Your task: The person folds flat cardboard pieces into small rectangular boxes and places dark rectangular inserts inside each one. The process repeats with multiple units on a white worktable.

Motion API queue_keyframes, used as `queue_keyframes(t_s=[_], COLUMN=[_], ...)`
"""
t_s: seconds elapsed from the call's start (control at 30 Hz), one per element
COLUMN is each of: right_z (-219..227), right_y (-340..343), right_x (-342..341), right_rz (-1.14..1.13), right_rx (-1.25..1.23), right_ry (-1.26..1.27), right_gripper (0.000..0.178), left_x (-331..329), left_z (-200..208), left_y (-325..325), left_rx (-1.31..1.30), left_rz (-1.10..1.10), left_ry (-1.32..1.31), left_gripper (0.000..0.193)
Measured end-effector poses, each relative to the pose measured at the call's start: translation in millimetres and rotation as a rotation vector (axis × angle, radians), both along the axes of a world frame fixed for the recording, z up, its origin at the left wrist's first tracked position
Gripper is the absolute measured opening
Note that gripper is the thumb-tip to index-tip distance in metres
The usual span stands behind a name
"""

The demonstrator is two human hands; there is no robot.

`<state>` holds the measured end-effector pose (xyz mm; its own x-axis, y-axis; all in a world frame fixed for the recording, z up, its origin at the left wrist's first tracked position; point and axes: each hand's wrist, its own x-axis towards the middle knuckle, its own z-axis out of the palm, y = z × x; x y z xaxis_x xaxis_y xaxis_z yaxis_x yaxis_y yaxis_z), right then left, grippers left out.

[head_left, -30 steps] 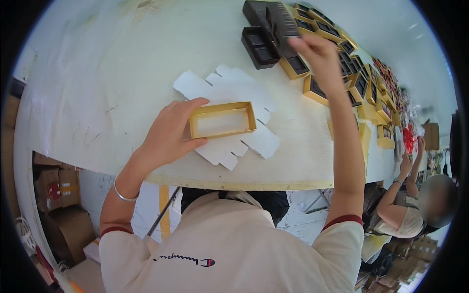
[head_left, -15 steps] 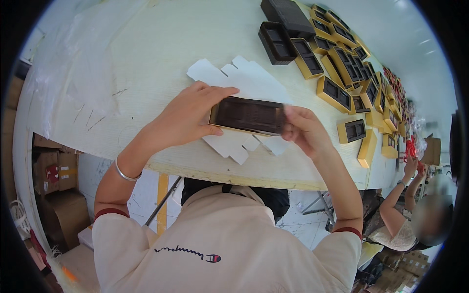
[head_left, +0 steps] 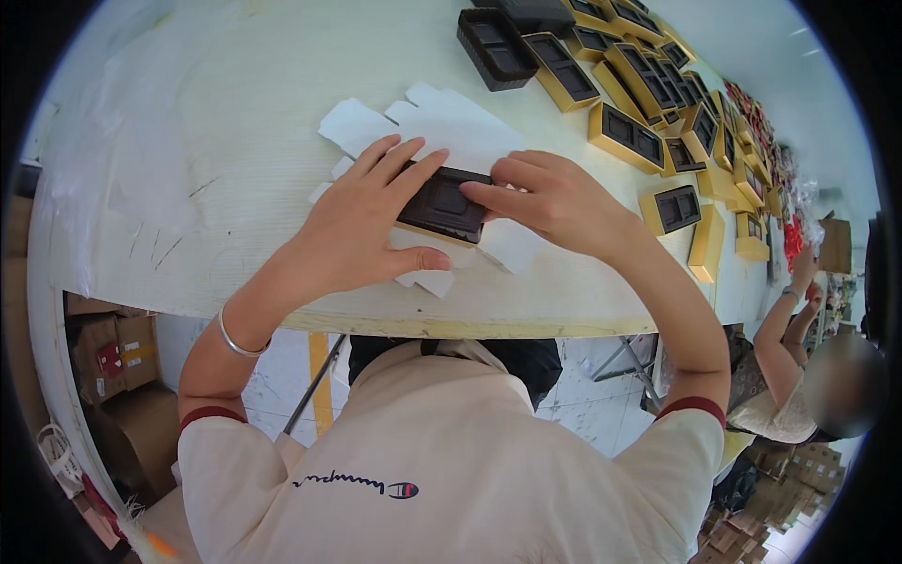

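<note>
A black plastic tray insert (head_left: 437, 199) with recessed compartments sits in a shallow gold box on the table in front of me; a strip of the gold wall (head_left: 434, 236) shows along its near side. My left hand (head_left: 362, 211) lies over the left end of the box, its fingers spread toward the far edge and its thumb stretched out on the near side. At the right end, my right hand (head_left: 554, 199) grips the tray, thumb pressed on top and the other fingers curled. Under the box lie flat white die-cut carton blanks (head_left: 456, 117), partly hidden by my hands.
Several gold boxes with black inserts (head_left: 628, 136) crowd the table's right side. Black trays (head_left: 498, 49) stand at the back. Clear plastic film (head_left: 141, 122) covers the far left. Cardboard cartons (head_left: 117, 352) sit below left. Another person's arms (head_left: 785, 315) are at the far right.
My right hand has moved from the box's right end onto the tray's top. My left fingers have spread apart. The box now sits lower, and the tray lies deeper in it.
</note>
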<state>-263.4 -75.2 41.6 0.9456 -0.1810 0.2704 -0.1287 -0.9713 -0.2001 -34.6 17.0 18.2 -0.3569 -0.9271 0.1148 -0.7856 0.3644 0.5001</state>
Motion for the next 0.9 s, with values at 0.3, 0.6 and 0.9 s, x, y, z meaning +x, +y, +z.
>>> queue_keyframes(t_s=[0.3,0.6,0.9], right_z=[-0.7,1.5,-14.6], right_y=[-4.5,-16.9,23.5], right_x=[6.3,17.2,6.4], right_rz=[0.061,0.372,0.059], right_rx=[0.185,-0.27,-0.306], right_ry=[0.093,0.181,0.136], right_gripper=[0.035,0.033,0.069], left_x=[-9.4,-0.9,-5.4], left_z=[-4.7,-4.0,-10.4], left_y=[-4.1,-14.5,-1.0], left_rx=[-0.097,-0.154,-0.215], left_rz=[0.096,-0.042,0.062], left_ry=[-0.026,0.044,-0.356], left_gripper=[0.073,0.073,0.086])
